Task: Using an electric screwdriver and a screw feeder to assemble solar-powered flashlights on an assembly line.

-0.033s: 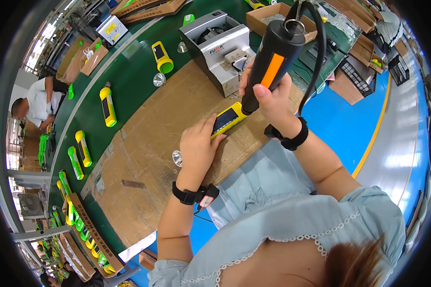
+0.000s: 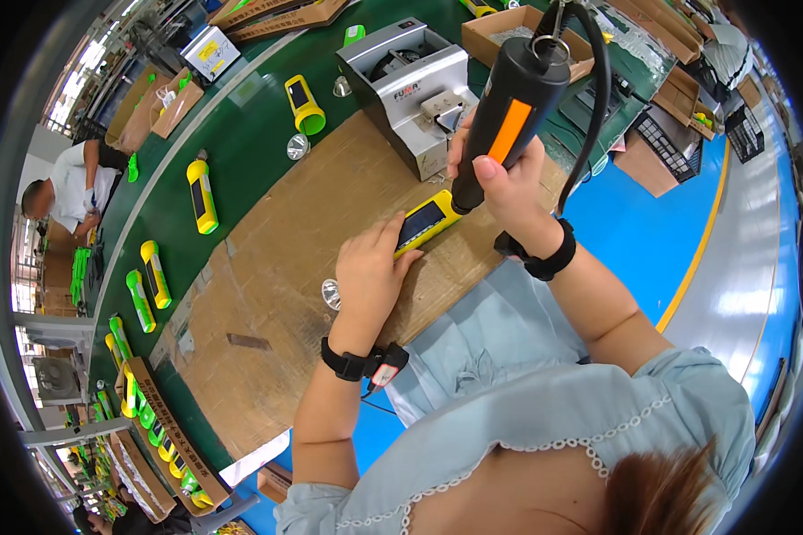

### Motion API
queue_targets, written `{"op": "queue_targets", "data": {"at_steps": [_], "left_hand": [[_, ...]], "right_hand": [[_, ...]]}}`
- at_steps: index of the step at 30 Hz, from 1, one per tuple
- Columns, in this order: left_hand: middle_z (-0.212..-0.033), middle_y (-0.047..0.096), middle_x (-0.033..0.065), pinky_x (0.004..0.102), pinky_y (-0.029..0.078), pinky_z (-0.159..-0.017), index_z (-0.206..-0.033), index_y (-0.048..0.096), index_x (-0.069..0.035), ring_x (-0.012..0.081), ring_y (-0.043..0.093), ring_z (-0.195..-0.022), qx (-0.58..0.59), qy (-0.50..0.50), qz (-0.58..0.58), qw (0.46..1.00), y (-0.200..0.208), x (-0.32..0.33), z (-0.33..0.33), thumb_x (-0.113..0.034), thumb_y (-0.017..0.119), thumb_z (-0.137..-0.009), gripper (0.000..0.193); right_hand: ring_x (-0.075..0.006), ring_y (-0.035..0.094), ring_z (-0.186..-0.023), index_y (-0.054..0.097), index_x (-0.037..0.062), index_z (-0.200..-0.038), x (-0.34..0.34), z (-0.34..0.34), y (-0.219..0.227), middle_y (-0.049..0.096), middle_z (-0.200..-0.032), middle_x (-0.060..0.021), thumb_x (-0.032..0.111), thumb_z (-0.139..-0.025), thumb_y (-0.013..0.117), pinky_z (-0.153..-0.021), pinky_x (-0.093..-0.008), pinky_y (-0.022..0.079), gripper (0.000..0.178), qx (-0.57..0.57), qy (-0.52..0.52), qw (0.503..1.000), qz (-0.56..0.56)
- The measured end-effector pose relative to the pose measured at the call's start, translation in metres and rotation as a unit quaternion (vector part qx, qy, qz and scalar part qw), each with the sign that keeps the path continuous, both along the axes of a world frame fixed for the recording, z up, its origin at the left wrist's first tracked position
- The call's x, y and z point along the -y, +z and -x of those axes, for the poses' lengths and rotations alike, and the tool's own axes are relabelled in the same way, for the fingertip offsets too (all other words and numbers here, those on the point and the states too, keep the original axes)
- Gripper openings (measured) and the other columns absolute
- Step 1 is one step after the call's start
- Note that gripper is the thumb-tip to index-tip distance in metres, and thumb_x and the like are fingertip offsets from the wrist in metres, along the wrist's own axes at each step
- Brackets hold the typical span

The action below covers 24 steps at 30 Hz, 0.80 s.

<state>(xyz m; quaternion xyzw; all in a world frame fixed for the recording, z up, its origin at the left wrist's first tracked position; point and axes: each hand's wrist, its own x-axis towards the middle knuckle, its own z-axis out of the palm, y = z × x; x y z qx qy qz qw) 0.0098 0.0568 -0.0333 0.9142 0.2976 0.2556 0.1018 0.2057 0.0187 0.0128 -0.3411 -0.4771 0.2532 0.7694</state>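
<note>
A yellow flashlight body [image 2: 428, 223] with a dark panel lies on the brown cardboard sheet [image 2: 285, 259]. My left hand [image 2: 368, 267] is closed round its near end and holds it down. In my right hand [image 2: 513, 183] is a black electric screwdriver [image 2: 509, 102] with an orange stripe, its cord running up from the top. The screwdriver's nose meets the far end of the flashlight body, hiding the bit and any screw. Beside my left wrist, a round silver reflector [image 2: 331, 294] with loose ends hidden rests on the cardboard.
Beyond my right hand stands a silver-grey bench machine [image 2: 410, 89]. Several yellow and green flashlights [image 2: 202, 196] line the green belt to the left. An open cardboard box [image 2: 482, 40] sits behind the machine. A co-worker [image 2: 71, 192] works at the far left.
</note>
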Motion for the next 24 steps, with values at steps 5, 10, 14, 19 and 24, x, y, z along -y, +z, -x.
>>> {"op": "queue_targets", "data": {"at_steps": [5, 10, 14, 19, 24], "left_hand": [[-0.099, 0.064, 0.011, 0.0356, 0.045, -0.073, -0.112, 0.059, -0.006, 0.0279, 0.06, -0.086, 0.002, 0.007, 0.001, 1.0, 0.001, 0.001, -0.002, -0.023, 0.076, -0.065, 0.053], [-0.099, 0.064, 0.0102, 0.036, 0.045, -0.074, -0.112, 0.059, -0.007, 0.0279, 0.06, -0.086, 0.008, 0.006, -0.005, 1.0, 0.001, 0.0, -0.002, -0.023, 0.077, -0.065, 0.053], [-0.098, 0.064, 0.0098, 0.0358, 0.045, -0.074, -0.112, 0.059, -0.009, 0.0279, 0.06, -0.086, 0.001, 0.011, 0.002, 1.0, 0.003, 0.0, 0.002, -0.022, 0.076, -0.066, 0.051], [-0.1, 0.063, 0.0097, 0.0361, 0.045, -0.074, -0.11, 0.06, -0.009, 0.0276, 0.06, -0.086, -0.02, -0.003, 0.031, 0.999, 0.007, 0.003, 0.004, -0.021, 0.074, -0.069, 0.045], [-0.098, 0.063, 0.0091, 0.0355, 0.045, -0.073, -0.107, 0.061, -0.008, 0.0269, 0.06, -0.086, 0.003, -0.012, 0.025, 1.0, 0.01, 0.006, 0.003, -0.018, 0.071, -0.069, 0.041]], "right_hand": [[-0.0095, 0.055, -0.069, 0.047, 0.0021, -0.104, -0.003, -0.005, -0.004, 0.058, -0.081, -0.0039, 0.01, -0.074, 0.073, -0.062, -0.0241, 0.047, 0.04, -0.006, 0.06, 0.998, 0.002], [-0.0108, 0.056, -0.066, 0.047, 0.0006, -0.103, -0.007, -0.005, 0.004, 0.059, -0.079, -0.006, 0.015, -0.075, 0.075, -0.061, -0.0254, 0.048, 0.042, -0.002, 0.057, 0.998, 0.023], [-0.0158, 0.058, -0.062, 0.048, -0.0014, -0.101, -0.009, -0.015, 0.037, 0.059, -0.073, -0.0101, 0.035, -0.079, 0.07, -0.056, -0.0265, 0.047, 0.048, 0.013, 0.0, 0.994, -0.112], [-0.0149, 0.058, -0.058, 0.047, 0.0009, -0.094, -0.044, -0.042, 0.075, 0.06, -0.072, -0.0094, 0.02, -0.083, 0.067, -0.055, -0.0265, 0.048, 0.03, 0.028, -0.088, 0.98, -0.177], [-0.0122, 0.057, -0.055, 0.048, 0.0018, -0.09, -0.068, -0.05, 0.064, 0.059, -0.069, -0.0063, 0.016, -0.078, 0.072, -0.052, -0.0251, 0.047, 0.03, 0.044, -0.1, 0.989, -0.097]]}}
